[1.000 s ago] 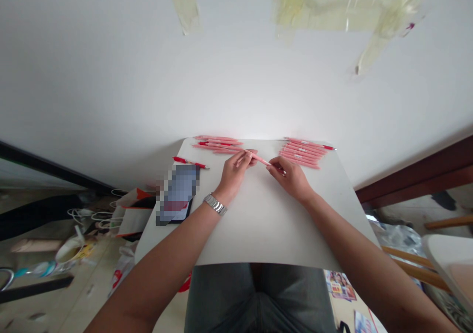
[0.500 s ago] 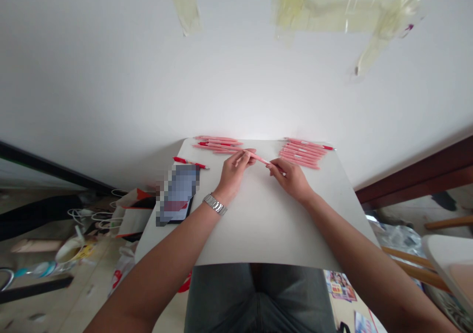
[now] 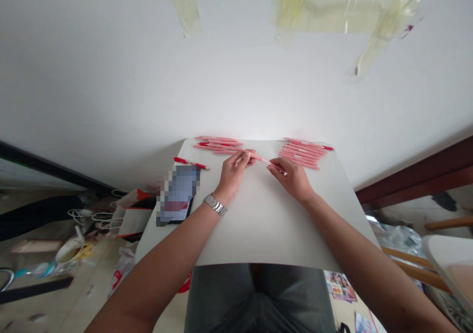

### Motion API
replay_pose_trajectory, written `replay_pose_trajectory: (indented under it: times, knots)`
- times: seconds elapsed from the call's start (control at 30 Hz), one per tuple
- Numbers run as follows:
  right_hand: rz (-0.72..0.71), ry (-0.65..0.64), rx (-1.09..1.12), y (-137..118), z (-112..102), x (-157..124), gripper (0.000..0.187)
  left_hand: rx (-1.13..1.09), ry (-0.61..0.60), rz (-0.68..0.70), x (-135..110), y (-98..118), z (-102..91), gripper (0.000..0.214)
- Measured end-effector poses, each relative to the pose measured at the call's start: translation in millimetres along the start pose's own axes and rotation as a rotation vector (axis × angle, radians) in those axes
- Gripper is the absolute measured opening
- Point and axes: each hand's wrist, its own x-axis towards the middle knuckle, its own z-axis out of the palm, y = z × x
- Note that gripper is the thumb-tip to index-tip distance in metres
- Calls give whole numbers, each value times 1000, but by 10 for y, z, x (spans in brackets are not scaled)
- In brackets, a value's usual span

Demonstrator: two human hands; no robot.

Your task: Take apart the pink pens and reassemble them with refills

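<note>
A pink pen [image 3: 261, 159] with a small white label spans the gap between my two hands over the white table [image 3: 258, 224]. My left hand [image 3: 234, 168], with a metal watch [image 3: 215, 204] on its wrist, pinches one end. The other end is gripped by the closed fingers of my right hand [image 3: 290, 175]. Behind my left hand lies a loose group of pink pens [image 3: 218, 139], with a red one among them. To the right, a row of pink pens [image 3: 303, 155] lies close together beyond my right hand, and a red-ended pen [image 3: 328, 148] sticks out of it.
A red pen [image 3: 190, 163] lies by a phone [image 3: 179, 195] with a blurred screen at the table's left. The wall [image 3: 236, 77] rises directly behind the table. Bags [image 3: 133, 215] stand on the floor at left, and a chair [image 3: 443, 254] is at right.
The pen has turned slightly in my fingers, so its white label shows more plainly. Both hands stay in nearly the same place.
</note>
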Motion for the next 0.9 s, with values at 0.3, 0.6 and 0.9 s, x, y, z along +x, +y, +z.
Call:
replay_pose_trajectory:
  times: [0.3,0.6,0.9]
  knots:
    - [38,17,47,-1,15,-20,26,-9,33,3,-5,-2,9,37]
    - [61,-79,77,-30,-38,-7,40,9,51,2,3,-6,-7,36]
    - [67,-75,63,-5,-4,-1,32,9,51,-3,7,8,-6,36]
